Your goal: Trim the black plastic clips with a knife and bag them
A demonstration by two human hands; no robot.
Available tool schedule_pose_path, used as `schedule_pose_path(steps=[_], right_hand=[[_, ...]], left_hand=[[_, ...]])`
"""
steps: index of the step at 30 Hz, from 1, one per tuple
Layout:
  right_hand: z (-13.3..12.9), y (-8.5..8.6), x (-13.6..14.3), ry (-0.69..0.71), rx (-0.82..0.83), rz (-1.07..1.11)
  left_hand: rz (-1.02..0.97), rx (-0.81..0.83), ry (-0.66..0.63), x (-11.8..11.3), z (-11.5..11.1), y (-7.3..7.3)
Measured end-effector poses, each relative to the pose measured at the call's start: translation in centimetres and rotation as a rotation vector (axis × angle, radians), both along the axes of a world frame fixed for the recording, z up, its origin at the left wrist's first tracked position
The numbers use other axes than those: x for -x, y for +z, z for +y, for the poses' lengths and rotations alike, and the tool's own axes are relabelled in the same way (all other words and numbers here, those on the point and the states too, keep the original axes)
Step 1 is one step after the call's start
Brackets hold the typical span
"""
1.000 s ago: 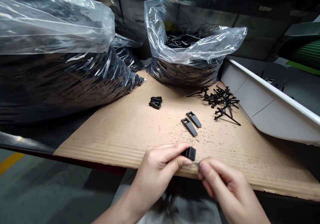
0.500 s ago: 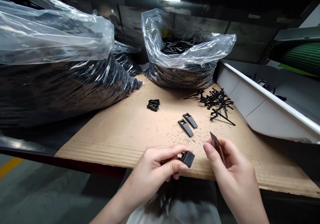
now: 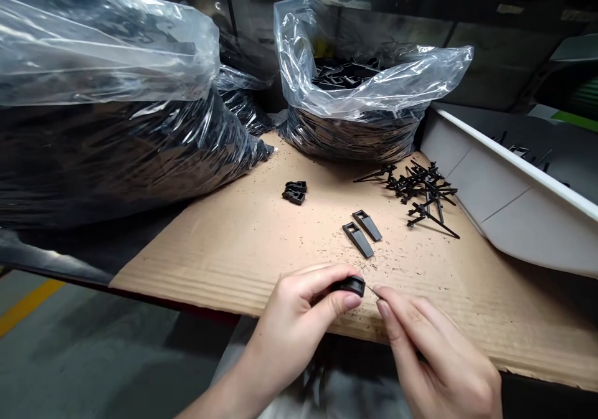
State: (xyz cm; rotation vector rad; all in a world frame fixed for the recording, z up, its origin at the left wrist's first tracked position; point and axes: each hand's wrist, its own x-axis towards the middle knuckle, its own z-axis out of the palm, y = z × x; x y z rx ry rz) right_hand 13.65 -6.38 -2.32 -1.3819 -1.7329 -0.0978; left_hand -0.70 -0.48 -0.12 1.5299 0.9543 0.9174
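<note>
Cardboard [image 3: 224, 244] lies before us. Our left hand [image 3: 301, 310] pinches a black part [image 3: 351, 285]; our right hand [image 3: 439, 347] clamps a thin blade [image 3: 372, 291], tip just beside it.

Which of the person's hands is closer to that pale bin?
Right: the right hand is in front of the pale bin and to its left. The left hand is farther left.

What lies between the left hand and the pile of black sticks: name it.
Two black wedges lie on the cardboard between the left hand and the pile, as the head view shows, with dark crumbs nearby.
</note>
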Motion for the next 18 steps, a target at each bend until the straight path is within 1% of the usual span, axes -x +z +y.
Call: schedule_pose_path(steps=[6,8,10,14,18], right_hand=[[0.1,-0.2,-0.1,-0.019,0.02,-0.04],[0.1,0.2,-0.2,-0.008,0.06,0.005],[0.2,0.9,-0.2,0.054,0.193,0.092],[0.3,2.5,-0.6,0.202,0.554,0.235],[0.8,3.4,-1.2,0.297,0.743,0.34]], left_hand=[[0.017,-0.116,-0.046,0.0,0.2,0.0],[0.018,-0.14,-0.06,0.0,0.2,-0.1],[0.009,-0.153,-0.079,0.2,0.2,-0.3],[-0.016,-0.17,-0.094,0.5,-0.1,-0.5],[-0.035,-0.19,-0.104,0.6,-0.2,-0.5]])
